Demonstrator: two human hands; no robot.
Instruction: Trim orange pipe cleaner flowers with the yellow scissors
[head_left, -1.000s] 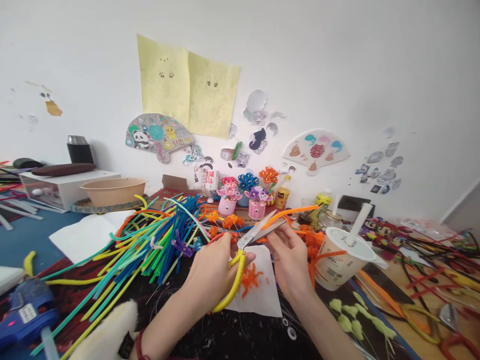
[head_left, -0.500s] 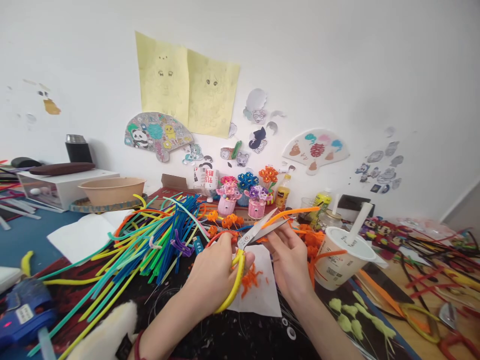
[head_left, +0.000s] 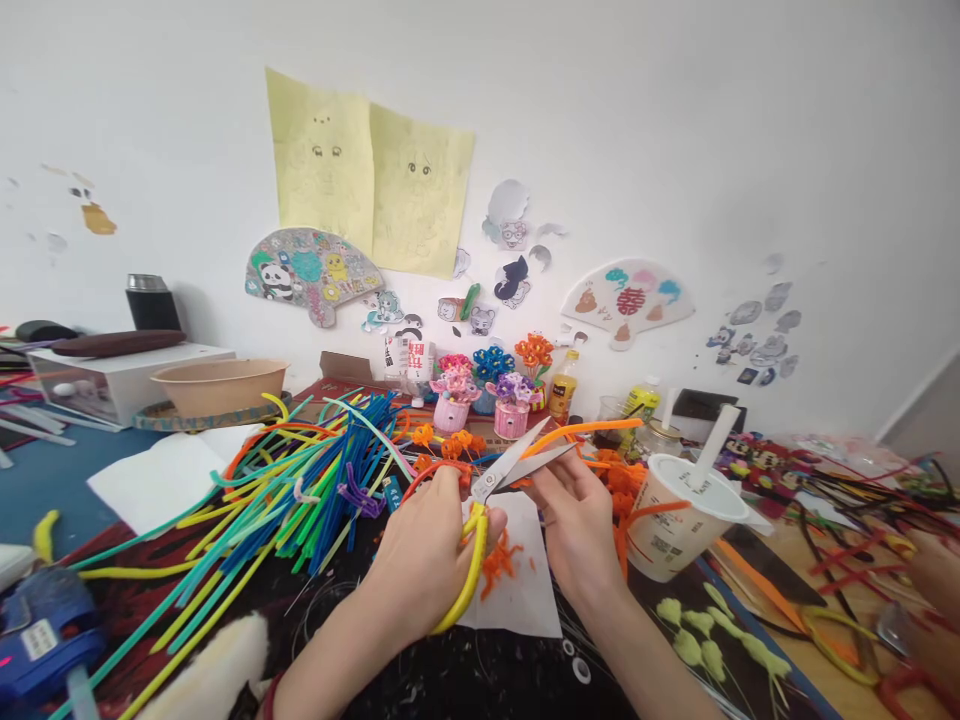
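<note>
Fingers of your left hand [head_left: 424,535] are wrapped around the smooth yellow handle of the yellow-handled scissors with silver metal blades [head_left: 490,487], which stand apart in a V. Take as your landmark the flat white paper sheet [head_left: 529,605], strewn with fuzzy orange clippings [head_left: 499,568]. The scissors' handle overlaps the sheet's left part and their pivot sits about at its far edge; their long axis slants away and rightward, so the tips point beyond its far right corner. Your left hand is at the sheet's left; your right hand [head_left: 577,525], at its right, is nearer the tips. Those right fingers are bent just beside the lower blade; I cannot tell what they pinch. The long, curved orange fuzzy stem [head_left: 592,427] lies beyond the sheet, showing between the blade tips, then running nearly sideways to the right, farther out than your right fingertips. Whether a blade touches it is unclear.
</note>
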